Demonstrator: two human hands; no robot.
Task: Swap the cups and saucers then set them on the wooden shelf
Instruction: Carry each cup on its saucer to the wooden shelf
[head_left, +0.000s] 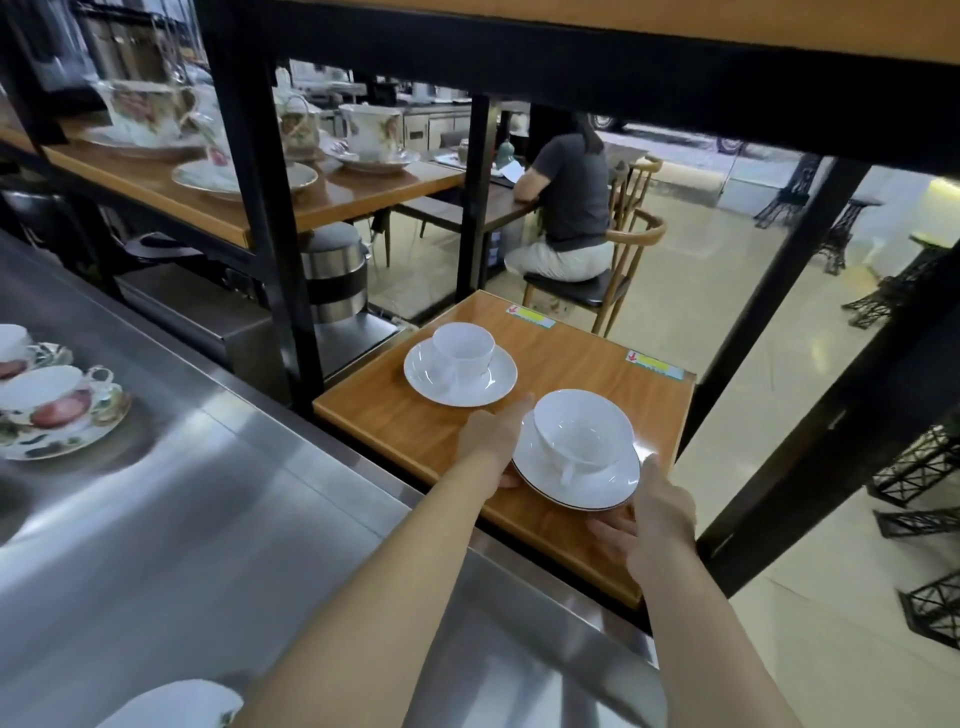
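A plain white cup (582, 428) stands on a white saucer (602, 480), held tilted just above the near part of the low wooden shelf (395, 415). My left hand (491, 436) grips the saucer's left rim and my right hand (657, 512) grips its right and near rim. Farther back on the same shelf rests a second white cup (464, 349) on its own white saucer (493, 387), untouched.
Flowered cups on saucers (57, 410) sit on the steel counter (208, 519) at left; more flowered china (371, 135) fills the upper wooden shelf. Black frame posts (270, 234) flank the low shelf. A person sits on a chair (571, 208) beyond. A white dish (171, 706) lies near the bottom edge.
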